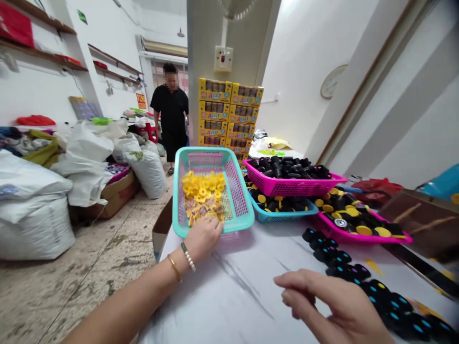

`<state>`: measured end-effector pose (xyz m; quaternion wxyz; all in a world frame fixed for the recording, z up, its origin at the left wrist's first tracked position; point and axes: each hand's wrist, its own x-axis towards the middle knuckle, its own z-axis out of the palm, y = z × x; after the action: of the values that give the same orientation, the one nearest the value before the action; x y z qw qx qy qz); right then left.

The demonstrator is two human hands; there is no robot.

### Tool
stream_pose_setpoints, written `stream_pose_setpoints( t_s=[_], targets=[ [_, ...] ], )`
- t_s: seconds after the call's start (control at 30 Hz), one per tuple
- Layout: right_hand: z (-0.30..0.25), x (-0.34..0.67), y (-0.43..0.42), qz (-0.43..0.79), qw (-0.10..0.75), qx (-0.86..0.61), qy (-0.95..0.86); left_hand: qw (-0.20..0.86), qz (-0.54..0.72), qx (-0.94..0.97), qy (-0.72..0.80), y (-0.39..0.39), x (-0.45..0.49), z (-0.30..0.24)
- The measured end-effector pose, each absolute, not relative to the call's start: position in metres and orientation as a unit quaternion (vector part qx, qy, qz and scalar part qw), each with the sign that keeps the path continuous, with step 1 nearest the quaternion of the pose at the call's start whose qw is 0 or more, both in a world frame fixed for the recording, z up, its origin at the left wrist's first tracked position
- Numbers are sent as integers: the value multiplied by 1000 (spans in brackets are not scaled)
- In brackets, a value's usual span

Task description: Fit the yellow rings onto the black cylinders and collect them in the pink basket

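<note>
My left hand point(203, 237) reaches into the near end of a teal basket point(178, 188) lined with pink mesh. Its fingers curl down among several small yellow ring parts point(202, 188); what they grip, if anything, is hidden. A bead bracelet and a gold bangle sit on that wrist. My right hand point(335, 306) hovers over the white table point(229, 286) at the lower right, fingers loosely apart and holding nothing. A row of black round parts point(344, 270) with coloured centres runs along the table just beyond it.
Pink baskets point(292, 184) point(358, 234) and a teal one point(279, 215) hold black and yellow parts at the back right. Yellow cartons point(229, 112) are stacked behind. A person in black point(171, 114) stands in the aisle. White sacks point(32, 210) and a cardboard box point(118, 193) crowd the floor on the left.
</note>
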<state>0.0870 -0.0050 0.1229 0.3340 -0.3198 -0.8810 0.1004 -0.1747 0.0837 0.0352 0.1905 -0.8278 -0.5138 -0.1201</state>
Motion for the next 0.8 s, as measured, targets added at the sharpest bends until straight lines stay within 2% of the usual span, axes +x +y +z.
stream_pose_setpoints(
  t_s=[0.13,0.33,0.47,0.57,0.63,0.7,0.8],
  targets=[
    [119,71,-9,135,331,-287,-889,167,-106,-837,-510,58,-190,61],
    [94,94,-28,190,301,-348,-867,142,-81,-872,-462,50,-208,71],
    [125,100,-5,150,308,-398,-851,109,-77,-898,-419,30,-204,67],
    [146,71,47,154,284,-412,-852,122,-70,-892,-430,13,-193,66],
    [144,37,91,142,236,-435,-857,138,-63,-884,-443,6,-184,66],
    [131,-5,133,127,145,-497,-846,143,-61,-878,-453,4,-176,66],
    [107,-68,170,171,10,-554,-815,141,-68,-873,-462,3,-166,66]
  ],
)
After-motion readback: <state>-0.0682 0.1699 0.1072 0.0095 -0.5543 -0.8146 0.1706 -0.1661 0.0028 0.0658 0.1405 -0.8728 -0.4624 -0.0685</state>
